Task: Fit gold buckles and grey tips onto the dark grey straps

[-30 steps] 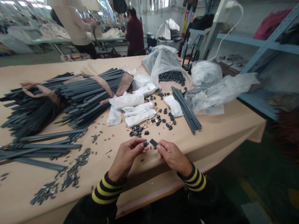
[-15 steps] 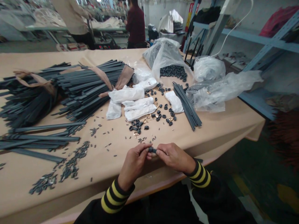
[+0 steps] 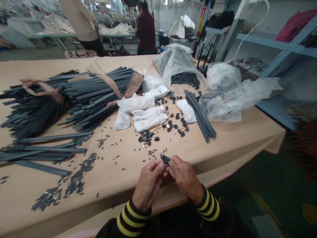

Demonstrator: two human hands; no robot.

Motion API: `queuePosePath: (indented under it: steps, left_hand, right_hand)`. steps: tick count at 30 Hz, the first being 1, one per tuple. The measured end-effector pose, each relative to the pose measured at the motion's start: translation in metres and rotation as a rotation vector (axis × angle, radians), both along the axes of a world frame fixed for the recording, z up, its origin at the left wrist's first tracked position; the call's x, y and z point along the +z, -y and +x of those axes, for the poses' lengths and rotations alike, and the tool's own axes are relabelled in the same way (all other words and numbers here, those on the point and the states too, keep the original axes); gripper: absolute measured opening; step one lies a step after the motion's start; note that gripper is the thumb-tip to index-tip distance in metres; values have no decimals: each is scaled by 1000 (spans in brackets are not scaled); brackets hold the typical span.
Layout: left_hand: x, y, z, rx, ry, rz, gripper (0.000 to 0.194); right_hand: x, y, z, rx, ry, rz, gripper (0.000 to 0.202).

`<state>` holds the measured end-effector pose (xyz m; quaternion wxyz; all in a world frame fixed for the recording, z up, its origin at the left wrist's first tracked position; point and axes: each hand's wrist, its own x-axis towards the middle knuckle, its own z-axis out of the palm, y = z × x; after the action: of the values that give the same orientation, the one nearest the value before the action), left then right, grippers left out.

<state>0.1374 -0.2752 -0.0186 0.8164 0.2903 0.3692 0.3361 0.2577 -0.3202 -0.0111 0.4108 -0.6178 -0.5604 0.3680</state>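
Near the table's front edge, a short dark grey strap end [image 3: 165,159] shows between my fingertips, with what looks like a loop on it. My right hand [image 3: 185,176] is closed on it, thumb on top. My left hand [image 3: 150,178] pinches at its left side, fingertips close to the right ones. The rest of the strap is hidden by my hands. Just beyond lie small dark cut pieces [image 3: 151,152], dark strap loops [image 3: 146,135] and gold-coloured buckles [image 3: 145,144].
Bundles of dark straps [image 3: 99,96] lie on the left of the table [image 3: 104,178], with loose straps and offcuts [image 3: 76,178] nearer. White wrapped packets [image 3: 148,119], a sorted strap stack [image 3: 200,115] and a plastic bag of loops [image 3: 173,61] sit farther back. Two people stand beyond.
My hands have drawn closer together and the right hand has turned, so the strap end now points up and away. The view has shifted slightly.
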Motion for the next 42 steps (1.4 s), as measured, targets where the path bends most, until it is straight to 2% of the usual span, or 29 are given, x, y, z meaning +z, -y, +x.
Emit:
queuePosePath:
  steps: [4,7,9,13,16,19,21,23,25,30,31,33,35,38,40,42]
  left_hand:
    - [-5,1,-4,-15,-165,126,15]
    - [1,-6,-11,33,-301,274,21]
    - [5,-11,-15,17,-351,333,19]
    - [4,-11,-14,-163,-337,350,17]
    - [-3,-7,-11,-262,-238,292,20]
    - [-5,-6,-12,-209,-307,305,22]
    - [-2,-11,-16,-126,-382,362,23]
    - [2,-20,-23,-108,-449,442,24]
    - [6,-34,-29,-156,-582,605,24]
    - [1,-75,-36,-152,-1138,1417,19]
    - [-1,-82,-35,-206,-1228,1522,18]
    - [-2,-92,-33,-344,-1352,1620,18]
    - [0,-99,-30,-408,-1385,1635,19]
    - [6,-102,-30,-319,-1256,1505,19]
    - [11,-97,-30,-229,-1074,1224,21]
    - [15,-85,-29,-191,-812,845,21]
  right_hand:
    - [2,-6,4,49,88,-14,23]
    - [1,-8,5,93,86,-26,25]
    - [-1,-7,4,107,94,-37,26]
    - [-4,-5,-1,93,26,-65,24]
    - [-5,-6,-4,80,2,-89,34]
    - [-2,-10,-3,90,43,-74,23]
    - [1,-12,-1,108,69,-36,16]
    - [3,-13,2,130,74,-14,17]
    - [2,-14,7,121,47,-22,20]
    - [-7,-19,17,-18,-180,-131,24]
    - [-9,-20,18,-27,-226,-144,23]
    - [-12,-22,18,-32,-286,-149,22]
    - [-14,-23,18,-34,-317,-149,22]
    - [-14,-23,19,-39,-333,-165,21]
    - [-11,-23,20,-40,-283,-141,19]
    - [-6,-24,20,-38,-200,-85,17]
